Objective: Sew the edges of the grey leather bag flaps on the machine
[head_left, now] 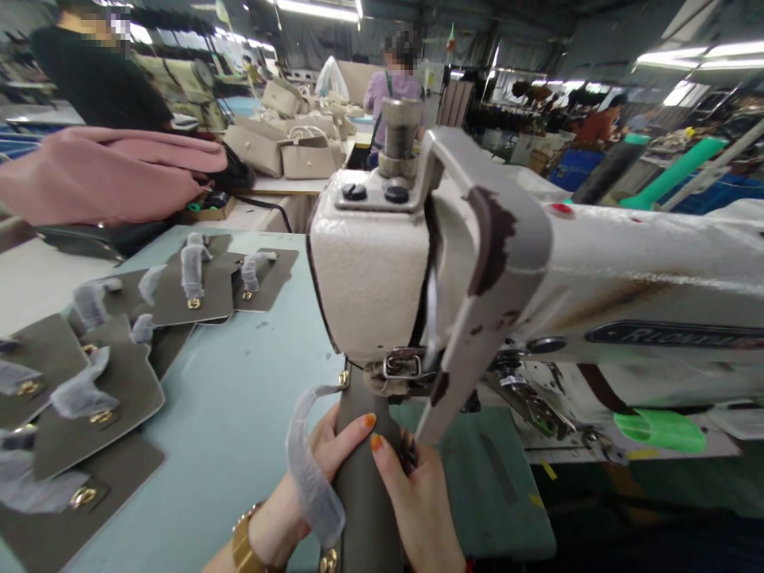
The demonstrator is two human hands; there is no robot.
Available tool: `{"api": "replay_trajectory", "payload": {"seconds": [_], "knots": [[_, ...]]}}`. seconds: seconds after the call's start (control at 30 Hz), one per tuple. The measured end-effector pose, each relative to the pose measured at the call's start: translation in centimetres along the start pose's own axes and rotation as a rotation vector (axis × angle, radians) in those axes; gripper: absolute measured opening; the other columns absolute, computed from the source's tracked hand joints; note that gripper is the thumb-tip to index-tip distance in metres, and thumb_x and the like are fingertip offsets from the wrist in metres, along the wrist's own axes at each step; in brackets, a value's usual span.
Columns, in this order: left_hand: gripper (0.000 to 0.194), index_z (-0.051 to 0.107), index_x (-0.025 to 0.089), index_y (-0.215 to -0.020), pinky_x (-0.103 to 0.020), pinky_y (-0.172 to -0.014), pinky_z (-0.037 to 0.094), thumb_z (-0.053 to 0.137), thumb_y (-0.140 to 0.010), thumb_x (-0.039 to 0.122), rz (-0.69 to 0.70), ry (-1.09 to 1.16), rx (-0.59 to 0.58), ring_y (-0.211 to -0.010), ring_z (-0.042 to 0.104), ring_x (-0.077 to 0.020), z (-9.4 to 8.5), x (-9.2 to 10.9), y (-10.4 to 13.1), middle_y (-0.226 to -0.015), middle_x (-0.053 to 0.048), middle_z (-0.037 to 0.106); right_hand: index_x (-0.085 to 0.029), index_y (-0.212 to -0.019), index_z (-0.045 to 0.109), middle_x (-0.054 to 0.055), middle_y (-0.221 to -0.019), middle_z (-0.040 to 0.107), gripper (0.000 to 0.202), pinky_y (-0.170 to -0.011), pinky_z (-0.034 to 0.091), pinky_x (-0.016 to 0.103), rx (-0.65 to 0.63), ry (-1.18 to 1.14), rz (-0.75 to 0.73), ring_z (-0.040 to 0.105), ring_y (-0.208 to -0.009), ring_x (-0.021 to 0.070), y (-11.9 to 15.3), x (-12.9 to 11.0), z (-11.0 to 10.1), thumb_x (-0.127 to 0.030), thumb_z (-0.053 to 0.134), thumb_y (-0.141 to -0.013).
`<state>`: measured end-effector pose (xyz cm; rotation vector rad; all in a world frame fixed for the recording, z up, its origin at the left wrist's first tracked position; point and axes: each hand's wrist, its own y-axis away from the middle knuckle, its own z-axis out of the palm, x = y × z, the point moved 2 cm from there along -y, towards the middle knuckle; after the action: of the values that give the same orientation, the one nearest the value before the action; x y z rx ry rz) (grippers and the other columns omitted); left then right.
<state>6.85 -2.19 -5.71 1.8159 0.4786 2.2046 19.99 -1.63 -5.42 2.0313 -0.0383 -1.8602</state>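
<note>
A grey leather flap (364,485) with a gold clasp and a strip of white foam wrap (310,477) lies under the head of a cream sewing machine (382,270). My left hand (298,493), with a gold watch on the wrist, grips the flap's left edge, thumb on top. My right hand (418,501) presses on the flap's right edge, next to the machine's needle area. The needle itself is hidden behind the machine's head.
Several more grey flaps (101,398) with gold clasps and foam wrap are spread over the pale blue table (239,382) at left. A pink bag (101,171) and beige bags (298,151) lie further back. Two people stand at the benches behind.
</note>
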Motion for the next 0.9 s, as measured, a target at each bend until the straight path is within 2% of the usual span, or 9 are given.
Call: {"api": "replay_trajectory", "payload": {"seconds": [0.13, 0.3, 0.4, 0.47, 0.57, 0.73, 0.9], "knots": [[0.049, 0.056, 0.021, -0.115, -0.039, -0.071, 0.058, 0.065, -0.076, 0.048, -0.096, 0.141, -0.005, -0.086, 0.069, -0.029, -0.3, 0.1, -0.7, -0.099, -0.009, 0.073, -0.01, -0.073, 0.065, 0.007, -0.07, 0.063, 0.037, -0.062, 0.047, 0.025, 0.029, 0.015, -0.004, 0.06, -0.072, 0.0219, -0.4, -0.6, 0.0, -0.046, 0.058, -0.082], [0.04, 0.061, 0.022, -0.109, -0.038, -0.077, 0.057, 0.066, -0.077, 0.046, -0.047, 0.106, -0.003, -0.074, 0.069, -0.0234, -0.8, 0.4, -1.9, -0.098, -0.007, 0.073, -0.011, -0.071, 0.065, 0.006, -0.069, 0.062, 0.038, -0.062, 0.048, 0.026, 0.046, -0.007, 0.012, 0.061, -0.076, 0.0237, -1.3, -0.6, 0.2, -0.046, 0.058, -0.082], [0.043, 0.062, 0.02, -0.112, -0.041, -0.076, 0.057, 0.065, -0.078, 0.045, -0.012, 0.075, -0.011, -0.074, 0.069, -0.0253, -0.9, 0.9, -2.5, -0.091, -0.007, 0.074, -0.012, -0.067, 0.064, 0.007, -0.067, 0.062, 0.039, -0.065, 0.049, 0.027, 0.03, -0.021, -0.002, 0.062, -0.079, 0.0246, -1.8, -0.9, 0.2, -0.047, 0.058, -0.083], [0.046, 0.063, 0.019, -0.114, -0.042, -0.079, 0.056, 0.066, -0.077, 0.045, 0.005, 0.039, 0.001, -0.079, 0.069, -0.0275, -0.9, 1.3, -2.7, -0.089, -0.007, 0.074, -0.012, -0.071, 0.066, 0.008, -0.072, 0.065, 0.038, -0.066, 0.049, 0.027, 0.01, -0.041, -0.018, 0.062, -0.081, 0.0249, -2.1, -1.1, 0.2, -0.047, 0.058, -0.083], [0.051, 0.062, 0.017, -0.118, -0.042, -0.09, 0.052, 0.067, -0.075, 0.046, 0.055, 0.056, -0.01, -0.093, 0.067, -0.0292, -0.6, 2.4, -2.9, -0.101, -0.008, 0.073, -0.012, -0.08, 0.068, 0.008, -0.08, 0.068, 0.037, -0.068, 0.049, 0.028, -0.011, -0.09, -0.032, 0.062, -0.083, 0.0245, -2.5, -1.3, 0.2, -0.047, 0.058, -0.084], [0.054, 0.062, 0.017, -0.118, -0.04, -0.097, 0.049, 0.07, -0.073, 0.044, 0.126, 0.073, -0.032, -0.109, 0.061, -0.0306, -0.5, 4.0, -3.2, -0.118, -0.009, 0.067, -0.01, -0.082, 0.069, 0.006, -0.072, 0.065, 0.04, -0.063, 0.048, 0.025, 0.02, -0.079, -0.042, 0.061, -0.076, 0.0224, -3.2, -0.4, 0.5, -0.049, 0.058, -0.084], [0.051, 0.063, 0.014, -0.115, -0.039, -0.103, 0.044, 0.071, -0.074, 0.041, 0.211, 0.047, -0.036, -0.117, 0.055, -0.0315, -0.9, 4.6, -3.6, -0.127, -0.01, 0.062, -0.011, -0.081, 0.067, 0.005, -0.076, 0.065, 0.036, -0.061, 0.044, 0.023, 0.051, -0.094, -0.075, 0.057, -0.074, 0.0187, -3.5, 0.3, 0.7, -0.046, 0.059, -0.084]]}}
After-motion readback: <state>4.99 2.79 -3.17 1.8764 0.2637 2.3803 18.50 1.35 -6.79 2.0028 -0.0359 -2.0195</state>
